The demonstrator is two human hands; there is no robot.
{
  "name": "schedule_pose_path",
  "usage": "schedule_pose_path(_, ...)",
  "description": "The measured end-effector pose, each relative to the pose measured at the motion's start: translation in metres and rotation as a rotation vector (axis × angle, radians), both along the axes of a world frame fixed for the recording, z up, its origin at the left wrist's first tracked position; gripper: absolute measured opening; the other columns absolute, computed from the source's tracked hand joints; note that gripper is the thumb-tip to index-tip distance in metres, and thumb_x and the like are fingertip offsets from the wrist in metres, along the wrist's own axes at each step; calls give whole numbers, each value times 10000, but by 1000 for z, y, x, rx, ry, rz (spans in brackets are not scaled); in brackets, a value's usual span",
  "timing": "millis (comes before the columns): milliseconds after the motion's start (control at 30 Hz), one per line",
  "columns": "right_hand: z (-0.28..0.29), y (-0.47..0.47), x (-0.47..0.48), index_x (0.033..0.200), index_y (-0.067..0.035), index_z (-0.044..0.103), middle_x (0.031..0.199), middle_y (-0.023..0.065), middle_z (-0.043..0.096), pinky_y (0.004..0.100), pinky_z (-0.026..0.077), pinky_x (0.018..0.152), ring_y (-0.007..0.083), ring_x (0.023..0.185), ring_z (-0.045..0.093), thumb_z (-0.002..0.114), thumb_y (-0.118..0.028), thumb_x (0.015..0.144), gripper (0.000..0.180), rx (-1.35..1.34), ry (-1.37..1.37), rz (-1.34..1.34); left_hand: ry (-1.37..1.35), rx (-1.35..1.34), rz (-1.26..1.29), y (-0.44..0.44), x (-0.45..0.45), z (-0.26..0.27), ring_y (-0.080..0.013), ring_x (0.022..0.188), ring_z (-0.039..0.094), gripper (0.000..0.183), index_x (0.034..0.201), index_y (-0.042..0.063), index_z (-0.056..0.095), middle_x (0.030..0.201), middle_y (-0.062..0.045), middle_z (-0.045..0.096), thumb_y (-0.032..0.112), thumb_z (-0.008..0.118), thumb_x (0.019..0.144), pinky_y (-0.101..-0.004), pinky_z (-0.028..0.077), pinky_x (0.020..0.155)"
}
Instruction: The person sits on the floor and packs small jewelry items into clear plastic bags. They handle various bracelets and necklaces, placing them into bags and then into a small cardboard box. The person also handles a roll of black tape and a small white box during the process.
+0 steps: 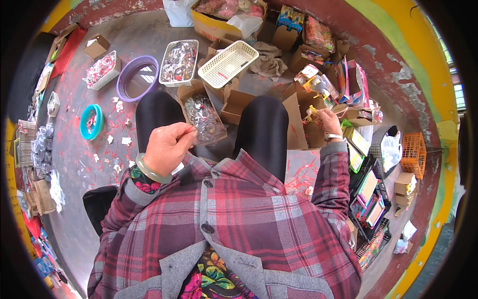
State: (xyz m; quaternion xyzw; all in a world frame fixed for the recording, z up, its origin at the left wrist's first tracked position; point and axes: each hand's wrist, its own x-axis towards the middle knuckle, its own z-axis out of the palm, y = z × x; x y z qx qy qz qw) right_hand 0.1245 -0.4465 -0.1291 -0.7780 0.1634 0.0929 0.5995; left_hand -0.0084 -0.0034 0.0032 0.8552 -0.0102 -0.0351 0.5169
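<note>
My left hand (pixel 170 145) is in front of my left knee, its fingertips pinched together on something thin and reddish that is too small to make out. Just beyond it, a cardboard box (pixel 189 91) holds a clear plastic bag (pixel 205 116) full of small items. Right of my right knee, my right hand (pixel 328 121) grips a small yellow item (pixel 310 113) with thin strands, over the edge of an open cardboard box (pixel 298 119). Between my knees stands another open cardboard box (pixel 236 106).
Ahead are a filled white plastic basket (pixel 163 71), a second white basket (pixel 244 67) with a red strip, and a purple basin (pixel 120 84). A turquoise basin (pixel 101 121) lies left among red scraps. Black crates (pixel 384 194) and an orange crate (pixel 413 155) are at right.
</note>
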Motion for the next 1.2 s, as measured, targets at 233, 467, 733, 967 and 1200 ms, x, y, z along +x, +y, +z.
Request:
schedule_pose_path(233,5,9,-11,885,-65,586,780,24,641,188,435,533,72,623,580,578,-198,855,136,187,-3,-123,-7,-33,2,1,-2,2,-109,512,557,126,804,-14,611,595,-65,587,101,561,824,-245,426,486)
schedule_pose_path(467,4,14,-12,858,-64,604,736,-3,629,185,424,563,42,642,550,576,-179,864,118,65,-82,-32,-19,9,3,3,-3,2,-109,505,563,127,808,-15,611,595,-69,591,101,561,824,-245,430,481)
schedule_pose_path(733,-16,-4,-11,928,-50,574,615,-5,555,193,406,470,82,517,529,590,-152,857,126,251,-97,-120,-38,-2,-14,3,-2,-2,-104,473,548,118,812,-10,609,591,-63,590,95,557,828,-241,416,449)
schedule_pose_path(967,-4,-7,-19,1018,-49,568,698,2,570,202,469,545,86,593,559,574,-127,866,171,410,-159,-183,-2,-34,-16,2,-2,-2,-94,447,531,115,805,-7,607,580,-52,577,92,554,827,-240,407,436)
schedule_pose_path(1200,30,19,-30,1025,-20,546,713,13,525,264,439,629,121,667,521,535,-103,876,171,877,-161,-76,106,-8,-75,5,-1,2,-51,617,569,123,874,-31,625,707,-33,636,66,555,848,-192,454,548)
